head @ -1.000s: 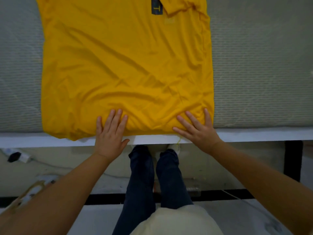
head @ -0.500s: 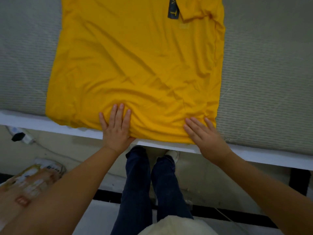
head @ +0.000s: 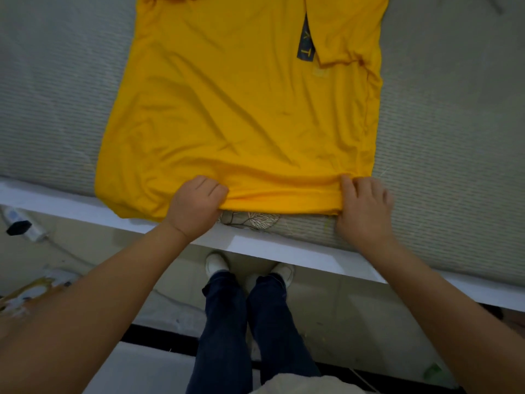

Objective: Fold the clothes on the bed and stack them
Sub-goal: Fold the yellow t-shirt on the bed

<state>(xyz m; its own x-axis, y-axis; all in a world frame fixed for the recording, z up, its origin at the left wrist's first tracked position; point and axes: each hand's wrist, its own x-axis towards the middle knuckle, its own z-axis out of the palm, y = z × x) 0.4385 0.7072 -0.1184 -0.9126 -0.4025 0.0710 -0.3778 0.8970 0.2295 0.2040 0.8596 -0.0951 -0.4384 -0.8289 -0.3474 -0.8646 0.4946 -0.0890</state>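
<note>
1. A yellow shirt point(head: 241, 109) lies spread flat on the grey mattress point(head: 454, 137) of the bed, its bottom hem toward the person.
2. The left hand point(head: 196, 207) grips the hem of the shirt near its middle. The fingers are curled into a fist around the cloth, with the knuckles up.
3. The right hand point(head: 363, 206) holds the hem at the right corner of the shirt. The thumb lies on top of the cloth and the fingers curl at the edge; they look a little blurred, so how far they go under the cloth I cannot tell.
4. Between the 2 hands the hem is lifted a little and bunched into a thick roll. Just below this part of the shirt a patch of leaf-patterned cloth point(head: 250, 218) shows on the mattress.
5. The left corner of the shirt hangs over the white bed frame point(head: 284, 248).
6. At the far right part of the shirt a sleeve point(head: 341, 32) is folded inward, and beside it is a dark label point(head: 306, 44) with letters.
7. Below the shirt, past the bed frame, the legs in dark jeans point(head: 241, 322) and 2 white shoes point(head: 216, 263) stand on the floor.
8. Left of the shirt, on the floor, lies a white power strip with a black plug point(head: 20, 226).
</note>
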